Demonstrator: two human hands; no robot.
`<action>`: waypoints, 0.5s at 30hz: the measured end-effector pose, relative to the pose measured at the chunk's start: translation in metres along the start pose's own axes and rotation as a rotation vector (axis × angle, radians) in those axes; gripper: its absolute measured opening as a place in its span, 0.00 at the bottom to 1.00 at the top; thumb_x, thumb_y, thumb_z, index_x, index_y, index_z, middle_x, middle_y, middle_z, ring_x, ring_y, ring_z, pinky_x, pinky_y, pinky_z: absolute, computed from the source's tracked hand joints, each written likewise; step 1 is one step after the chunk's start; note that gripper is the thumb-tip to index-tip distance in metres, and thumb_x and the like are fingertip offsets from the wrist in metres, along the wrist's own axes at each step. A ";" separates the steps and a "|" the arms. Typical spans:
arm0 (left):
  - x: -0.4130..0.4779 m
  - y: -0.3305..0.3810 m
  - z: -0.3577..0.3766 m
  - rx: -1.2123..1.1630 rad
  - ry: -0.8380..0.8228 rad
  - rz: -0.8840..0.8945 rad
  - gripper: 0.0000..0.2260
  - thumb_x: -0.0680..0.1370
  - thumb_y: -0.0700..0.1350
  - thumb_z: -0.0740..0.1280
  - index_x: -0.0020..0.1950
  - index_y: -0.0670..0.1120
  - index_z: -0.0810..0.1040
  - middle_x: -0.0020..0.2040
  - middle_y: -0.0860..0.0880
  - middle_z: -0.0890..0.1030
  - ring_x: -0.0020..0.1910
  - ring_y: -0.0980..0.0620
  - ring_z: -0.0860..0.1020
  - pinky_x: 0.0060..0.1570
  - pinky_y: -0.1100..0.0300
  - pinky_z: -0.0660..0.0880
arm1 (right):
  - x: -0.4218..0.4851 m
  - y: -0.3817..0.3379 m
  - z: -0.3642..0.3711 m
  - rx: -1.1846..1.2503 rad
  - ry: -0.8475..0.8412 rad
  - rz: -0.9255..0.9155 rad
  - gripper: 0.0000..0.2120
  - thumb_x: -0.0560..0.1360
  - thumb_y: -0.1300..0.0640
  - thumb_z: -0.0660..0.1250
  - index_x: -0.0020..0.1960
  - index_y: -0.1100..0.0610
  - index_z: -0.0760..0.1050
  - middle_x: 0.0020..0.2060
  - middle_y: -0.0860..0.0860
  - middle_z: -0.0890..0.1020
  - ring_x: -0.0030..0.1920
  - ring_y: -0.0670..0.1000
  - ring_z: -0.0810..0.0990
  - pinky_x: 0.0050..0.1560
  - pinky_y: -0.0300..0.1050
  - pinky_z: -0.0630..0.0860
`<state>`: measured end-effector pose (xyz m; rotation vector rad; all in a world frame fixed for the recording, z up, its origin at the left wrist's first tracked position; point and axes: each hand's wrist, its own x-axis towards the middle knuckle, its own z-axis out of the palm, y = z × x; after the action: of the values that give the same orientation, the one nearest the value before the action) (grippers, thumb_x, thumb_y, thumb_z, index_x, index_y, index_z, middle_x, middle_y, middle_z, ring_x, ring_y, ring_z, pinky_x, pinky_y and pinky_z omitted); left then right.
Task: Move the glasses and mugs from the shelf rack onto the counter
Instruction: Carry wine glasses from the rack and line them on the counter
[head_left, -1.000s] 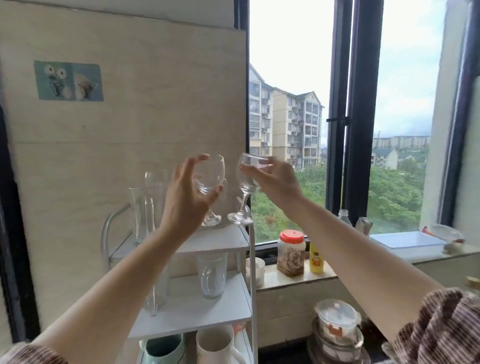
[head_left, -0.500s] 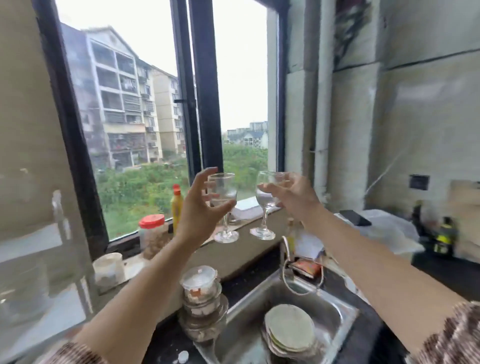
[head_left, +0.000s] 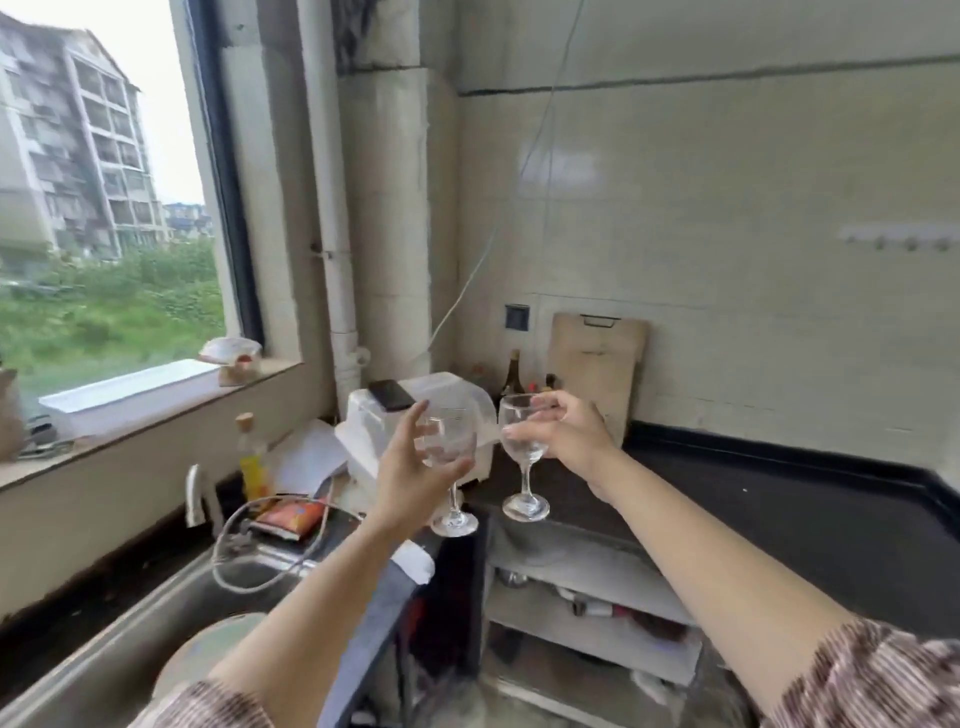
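I hold two clear stemmed wine glasses in the air, side by side and upright. My left hand (head_left: 408, 467) grips the bowl of the left wine glass (head_left: 451, 447), whose foot hangs over the counter's near edge. My right hand (head_left: 566, 434) grips the bowl of the right wine glass (head_left: 523, 452), with its foot above the black counter (head_left: 779, 514). The two glasses are close but do not touch. The shelf rack is out of view.
A white appliance (head_left: 374, 441) with a phone (head_left: 390, 395) on it stands behind the glasses. A wooden cutting board (head_left: 597, 369) and bottles (head_left: 511, 376) lean in the corner. The sink (head_left: 156, 623) with a hose lies lower left, open shelves (head_left: 587, 587) below the counter.
My view has swung right from the shelf rack, past the window and sink, to the black counter. Both hands have carried the wine glasses along with it.
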<state>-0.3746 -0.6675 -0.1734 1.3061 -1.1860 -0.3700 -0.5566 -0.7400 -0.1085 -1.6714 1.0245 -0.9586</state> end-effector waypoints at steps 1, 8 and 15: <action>0.008 -0.005 0.028 -0.011 -0.024 -0.020 0.36 0.67 0.41 0.78 0.70 0.57 0.65 0.55 0.59 0.75 0.44 0.62 0.81 0.42 0.63 0.80 | 0.007 0.013 -0.021 -0.005 0.026 0.025 0.29 0.63 0.56 0.81 0.60 0.59 0.75 0.53 0.55 0.81 0.53 0.52 0.80 0.59 0.54 0.77; 0.067 -0.034 0.190 0.015 -0.245 -0.016 0.37 0.67 0.45 0.77 0.73 0.52 0.65 0.62 0.52 0.75 0.53 0.54 0.79 0.52 0.52 0.79 | 0.070 0.091 -0.139 -0.031 0.194 0.132 0.27 0.60 0.56 0.81 0.57 0.56 0.75 0.51 0.53 0.82 0.53 0.53 0.81 0.60 0.57 0.77; 0.168 -0.085 0.345 -0.021 -0.384 -0.020 0.36 0.68 0.45 0.77 0.73 0.54 0.64 0.62 0.50 0.76 0.52 0.57 0.78 0.49 0.62 0.76 | 0.188 0.165 -0.244 -0.030 0.358 0.195 0.28 0.61 0.59 0.81 0.58 0.58 0.76 0.48 0.54 0.84 0.50 0.52 0.83 0.57 0.52 0.78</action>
<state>-0.5561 -1.0109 -0.2321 1.2630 -1.4839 -0.6678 -0.7485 -1.0250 -0.1727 -1.4202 1.4164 -1.1389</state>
